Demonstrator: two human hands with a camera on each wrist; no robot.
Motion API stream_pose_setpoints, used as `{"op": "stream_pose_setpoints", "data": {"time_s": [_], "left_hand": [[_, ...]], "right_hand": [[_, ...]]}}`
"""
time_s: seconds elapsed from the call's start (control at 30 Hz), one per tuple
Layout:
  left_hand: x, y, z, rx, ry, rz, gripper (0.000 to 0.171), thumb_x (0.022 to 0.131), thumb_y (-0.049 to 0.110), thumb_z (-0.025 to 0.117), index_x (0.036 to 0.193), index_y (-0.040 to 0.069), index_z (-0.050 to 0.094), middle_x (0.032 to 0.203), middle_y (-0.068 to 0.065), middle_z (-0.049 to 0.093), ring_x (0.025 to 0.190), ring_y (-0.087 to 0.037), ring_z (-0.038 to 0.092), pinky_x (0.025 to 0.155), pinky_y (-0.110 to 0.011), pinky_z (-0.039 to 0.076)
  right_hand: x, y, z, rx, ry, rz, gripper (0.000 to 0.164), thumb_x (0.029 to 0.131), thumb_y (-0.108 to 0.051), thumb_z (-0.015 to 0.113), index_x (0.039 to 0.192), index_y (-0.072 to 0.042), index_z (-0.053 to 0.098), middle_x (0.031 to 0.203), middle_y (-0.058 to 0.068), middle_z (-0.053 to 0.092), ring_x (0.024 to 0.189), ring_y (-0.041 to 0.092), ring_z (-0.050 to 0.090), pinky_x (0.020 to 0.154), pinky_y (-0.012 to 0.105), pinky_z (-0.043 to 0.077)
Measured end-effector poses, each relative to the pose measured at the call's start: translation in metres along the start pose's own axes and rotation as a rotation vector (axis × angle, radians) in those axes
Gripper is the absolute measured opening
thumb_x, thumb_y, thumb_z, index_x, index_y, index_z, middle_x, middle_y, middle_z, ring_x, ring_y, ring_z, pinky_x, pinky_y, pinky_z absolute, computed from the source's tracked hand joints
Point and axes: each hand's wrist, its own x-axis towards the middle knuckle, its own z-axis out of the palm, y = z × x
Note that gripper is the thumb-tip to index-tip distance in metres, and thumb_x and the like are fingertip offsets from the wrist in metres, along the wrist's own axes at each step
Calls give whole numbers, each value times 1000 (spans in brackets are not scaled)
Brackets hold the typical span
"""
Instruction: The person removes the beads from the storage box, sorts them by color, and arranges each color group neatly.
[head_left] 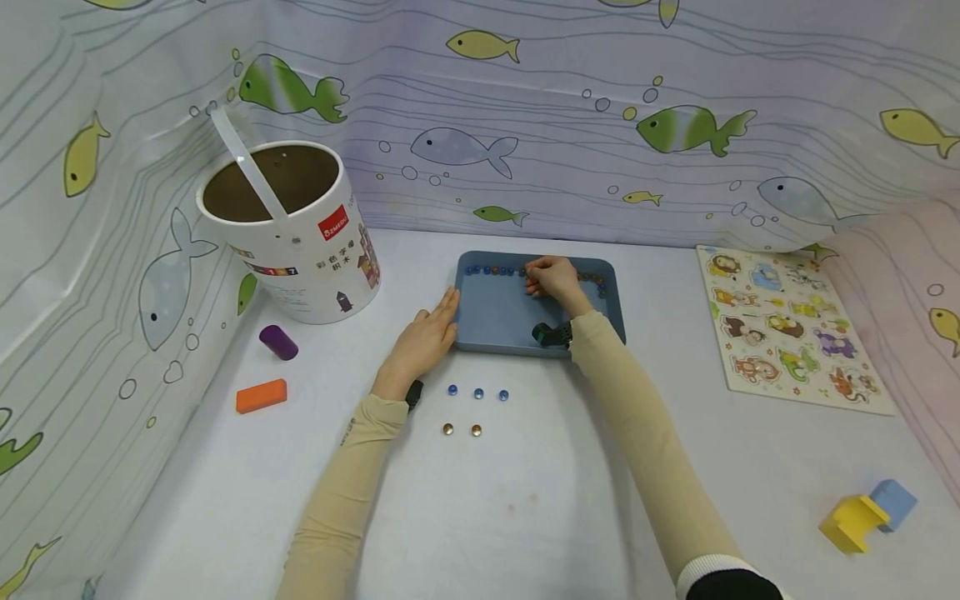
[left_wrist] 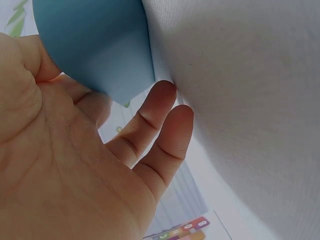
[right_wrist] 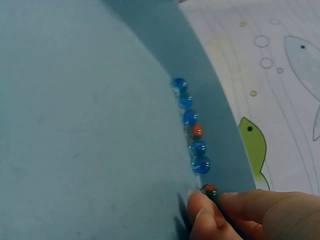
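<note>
A blue-grey tray point(head_left: 498, 321) lies on the white table, with a row of blue and orange glass marbles point(right_wrist: 198, 148) along its far wall. At the lower end of that row in the right wrist view, my right hand point(head_left: 553, 282) pinches an orange-and-dark marble point(right_wrist: 210, 190) between thumb and fingers. My left hand point(head_left: 420, 342) rests by the tray's left edge, fingers stretched out and fingertips at the rim. In front of the tray sit three blue marbles point(head_left: 478, 393) and two amber ones point(head_left: 447, 429).
At the back left stands a large white bucket point(head_left: 315, 275) with its handle up. Near it lie a purple cylinder point(head_left: 278, 342) and an orange block point(head_left: 261, 396). To the right are an animal picture board point(head_left: 795, 333), a yellow block point(head_left: 851, 523) and a blue block point(head_left: 893, 503).
</note>
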Motion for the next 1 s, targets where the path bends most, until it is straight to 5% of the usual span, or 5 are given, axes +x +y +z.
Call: {"op": "stream_pose_setpoints", "data": {"time_s": [0.2,0.5,0.77,1.0], "left_hand": [[0,0,0,3,0,1,56,105,25,35,156,12,16,163,-2,14,113,-35,50,92,-47,47],[1,0,1,-3,-7,-2,56,105,25,34,156,12,15,163,-1,13,115,-35,50,93,-47,47],[0,0,2,1,-10,-3,56,105,25,35,156,12,15,163,-1,13,115,-36,50,94,-47,47],[0,1,0,-5,4,3,56,104,25,36,156,12,16,163,-2,14,107,-34,51,85,-45,49]], "right_hand": [[-1,3,2,-30,38,15,26,97,-12,55,116,3,64,71,2,63,53,7,62,55,20,55],[1,4,1,-231,13,9,26,96,-18,59,107,4,66,52,-5,58,42,4,56,48,20,49],[0,1,-1,32,-126,-20,39,99,-26,55,120,6,59,73,-1,65,62,7,63,62,21,54],[-11,-9,-12,147,-171,-47,40,102,-26,48,133,-1,55,92,4,65,79,12,61,77,28,52]]}}
